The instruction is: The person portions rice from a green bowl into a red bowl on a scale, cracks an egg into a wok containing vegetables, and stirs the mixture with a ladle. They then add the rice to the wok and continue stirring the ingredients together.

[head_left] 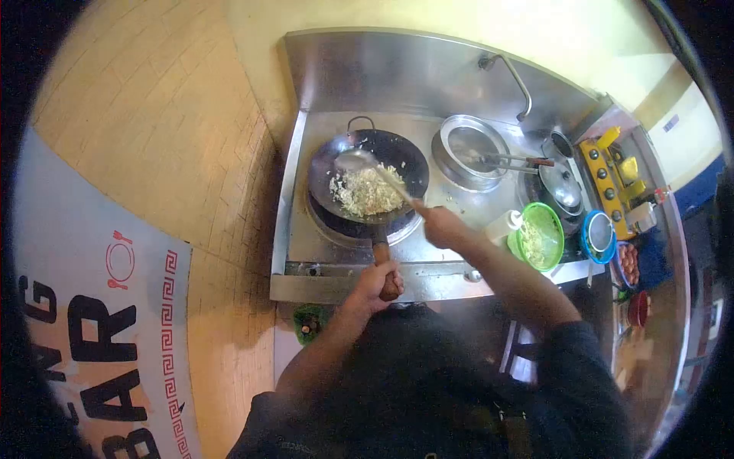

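Note:
A dark wok sits tilted on the round burner ring, with a loop handle at its far side. My left hand is closed around its wooden handle at the near side. In the wok lies a heap of pale fried rice, or similar chopped food. My right hand grips the long handle of a metal ladle. The ladle's bowl is blurred and rests over the left part of the food.
Right of the wok stands a metal pot. Farther right are a white squeeze bottle, a green bowl with pale food, a blue-rimmed strainer, a lidded pan and a yellow control panel. A faucet arches over the back.

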`<state>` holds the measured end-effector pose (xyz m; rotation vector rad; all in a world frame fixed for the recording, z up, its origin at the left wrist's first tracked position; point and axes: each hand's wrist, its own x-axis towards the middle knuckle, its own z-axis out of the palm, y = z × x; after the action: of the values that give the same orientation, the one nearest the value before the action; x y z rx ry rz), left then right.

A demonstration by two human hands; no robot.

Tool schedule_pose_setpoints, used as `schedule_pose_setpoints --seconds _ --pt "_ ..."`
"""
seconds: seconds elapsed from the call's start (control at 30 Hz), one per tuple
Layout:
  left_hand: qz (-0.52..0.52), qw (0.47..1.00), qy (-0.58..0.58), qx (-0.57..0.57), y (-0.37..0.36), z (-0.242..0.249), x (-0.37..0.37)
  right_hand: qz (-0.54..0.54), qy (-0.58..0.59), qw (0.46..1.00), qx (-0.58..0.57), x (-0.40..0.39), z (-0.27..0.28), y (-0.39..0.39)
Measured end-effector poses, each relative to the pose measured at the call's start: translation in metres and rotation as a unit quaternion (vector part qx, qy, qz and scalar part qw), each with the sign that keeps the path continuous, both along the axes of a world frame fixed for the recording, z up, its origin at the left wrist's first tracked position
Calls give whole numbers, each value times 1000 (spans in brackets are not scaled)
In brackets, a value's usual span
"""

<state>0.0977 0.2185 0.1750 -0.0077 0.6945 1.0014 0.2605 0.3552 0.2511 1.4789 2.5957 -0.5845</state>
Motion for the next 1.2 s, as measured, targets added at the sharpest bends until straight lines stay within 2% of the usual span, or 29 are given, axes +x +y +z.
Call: schedule_pose_setpoints --seconds 0.03,0.07,0.13,0.17,0.23,0.27,0.3,0.37,0.43,0.47,0.6,0.7,0.77,0.83,0.9,0.97,1.07,1.17,1.2 --pt "-15 1000 12 12 1 -2 -1 42 -53 998 9 -10 -5 1" --pt "-33 999 27 22 2 -4 -5 64 -47 997 11 -5 -9 -7" --pt "-66 991 114 24 1 -15 -18 110 -52 992 20 11 26 -51" --pt "-82 984 153 24 0 -19 -19 111 -97 989 25 23 37 -66" --pt "-31 996 76 18 -13 23 -3 111 -188 975 44 48 50 -76" --pt "-11 999 39 13 -21 40 4 126 -166 975 81 63 36 -60" --pt "-22 999 38 12 -23 43 11 162 -244 947 132 67 48 -41" --pt "-36 998 44 15 -18 45 19 124 -194 961 155 69 78 -3" --pt "-28 999 43 18 -7 12 6 137 -256 935 204 80 107 15" --pt "-29 999 43 17 0 2 1 132 -233 939 216 86 129 12" --pt "-46 998 31 16 -5 6 -3 92 -245 952 158 107 160 -16" --pt "-72 996 42 26 2 -10 -12 -6 -205 975 86 90 99 -34" --pt "-100 993 56 23 1 -24 -16 -88 -105 988 65 76 17 -31" --pt "-89 994 52 31 -1 -19 -19 -142 -2 989 51 56 -3 -40" --pt "-80 995 46 28 -2 -22 -20 -208 47 977 33 35 -12 -43" --pt "-83 995 45 16 -1 -39 -23 -261 88 961 36 14 -44 -34" --pt "-114 990 70 41 2 -42 -26 -213 179 961 -3 -3 -76 -18" --pt "-89 994 55 34 2 -48 -26 -140 134 980 -42 6 -40 -28" --pt "-86 994 52 34 3 -47 -26 -154 145 977 -26 4 -31 -32"
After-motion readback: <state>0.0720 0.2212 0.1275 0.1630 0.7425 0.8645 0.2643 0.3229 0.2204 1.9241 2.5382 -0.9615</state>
